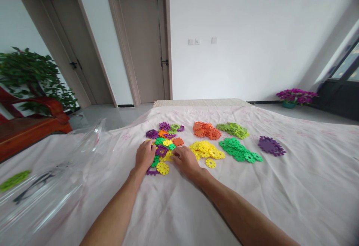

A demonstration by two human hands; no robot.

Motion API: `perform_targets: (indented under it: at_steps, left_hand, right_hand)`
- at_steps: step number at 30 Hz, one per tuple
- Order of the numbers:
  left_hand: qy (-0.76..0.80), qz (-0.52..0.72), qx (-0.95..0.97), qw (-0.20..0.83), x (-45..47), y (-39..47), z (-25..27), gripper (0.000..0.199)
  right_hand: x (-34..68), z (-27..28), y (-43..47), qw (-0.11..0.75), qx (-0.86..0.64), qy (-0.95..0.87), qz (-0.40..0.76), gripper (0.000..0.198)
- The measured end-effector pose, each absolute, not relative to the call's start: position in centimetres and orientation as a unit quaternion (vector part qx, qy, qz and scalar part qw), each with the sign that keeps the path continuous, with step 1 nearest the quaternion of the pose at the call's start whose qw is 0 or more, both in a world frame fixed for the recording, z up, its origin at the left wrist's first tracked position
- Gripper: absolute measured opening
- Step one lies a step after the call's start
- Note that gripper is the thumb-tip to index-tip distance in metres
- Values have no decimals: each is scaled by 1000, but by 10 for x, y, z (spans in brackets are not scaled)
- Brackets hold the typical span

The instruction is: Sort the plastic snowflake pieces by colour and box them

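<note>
A mixed pile of plastic snowflake discs (pixel 161 151) in purple, green, yellow and orange lies on the cloth between my hands. My left hand (pixel 144 154) rests at the pile's left edge, fingers bent and close together; what they hold, if anything, is hidden. At the right edge, my right hand (pixel 185 160) has its fingers curled in a pinch beside a yellow disc (pixel 168 157). Whether that disc is in its grip is unclear. Nearest to me in the pile is another yellow disc (pixel 163 168), lying flat. A heap of yellow discs (pixel 206 148) sits just beyond my right hand.
Sorted heaps of orange pieces (pixel 206 130), light green pieces (pixel 234 130), green discs (pixel 238 150) and dark purple pieces (pixel 270 145) spread rightward. Clear plastic packaging (pixel 70 178), glasses (pixel 39 180) and a light green piece (pixel 15 180) are at left on the wrinkled cloth (pixel 280 201).
</note>
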State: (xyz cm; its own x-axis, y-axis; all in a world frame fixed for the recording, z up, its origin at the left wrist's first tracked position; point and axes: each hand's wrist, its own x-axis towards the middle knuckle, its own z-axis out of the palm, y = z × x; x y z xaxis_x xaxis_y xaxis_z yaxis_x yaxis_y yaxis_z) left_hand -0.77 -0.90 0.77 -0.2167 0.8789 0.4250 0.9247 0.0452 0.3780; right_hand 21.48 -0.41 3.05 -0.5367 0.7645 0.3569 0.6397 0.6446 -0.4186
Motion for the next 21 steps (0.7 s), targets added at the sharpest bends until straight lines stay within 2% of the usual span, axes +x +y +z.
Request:
perform_targets:
  at_steps: [8, 11, 17, 21]
  left_hand:
    - [-720, -299, -626, 16, -9, -11, 10, 33]
    - [-719, -300, -627, 15, -10, -10, 10, 33]
    - [-719, -300, -626, 18, -10, -10, 8, 33]
    - [-718, -301, -627, 20, -9, -10, 9, 33]
  right_hand:
    - [258, 56, 21, 277, -494, -824, 23, 24]
    - [277, 62, 33, 263, -552, -791, -6, 24]
    - [300, 61, 42, 177, -634, -752, -39, 26]
    - [296, 62, 37, 204, -608, -765, -63, 21]
